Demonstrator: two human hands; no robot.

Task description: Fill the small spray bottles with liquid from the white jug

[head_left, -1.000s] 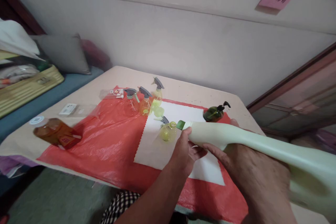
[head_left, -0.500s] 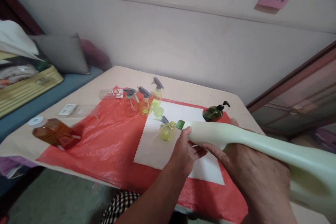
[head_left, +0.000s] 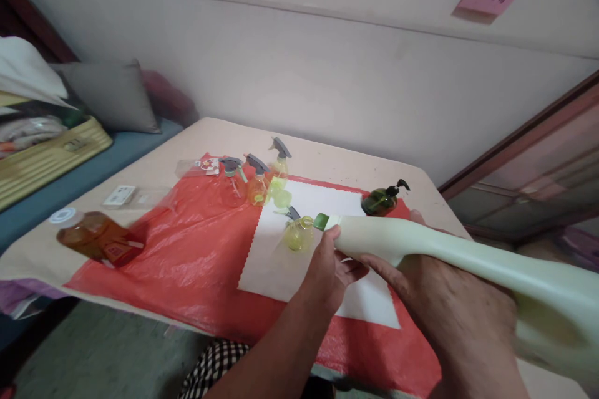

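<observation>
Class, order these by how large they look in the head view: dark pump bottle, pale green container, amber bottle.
1. Pale green container, perhaps enlarged by nearness
2. Amber bottle
3. Dark pump bottle

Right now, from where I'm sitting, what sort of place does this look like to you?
Probably a room in a home, perhaps a living room: a grey cushion rests on a blue seat, and spray bottles stand on a pale table.

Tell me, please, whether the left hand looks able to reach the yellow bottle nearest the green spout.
Probably yes: the left hand is near the yellow bottle with nothing visibly between them, though it is holding the pale green container.
</observation>
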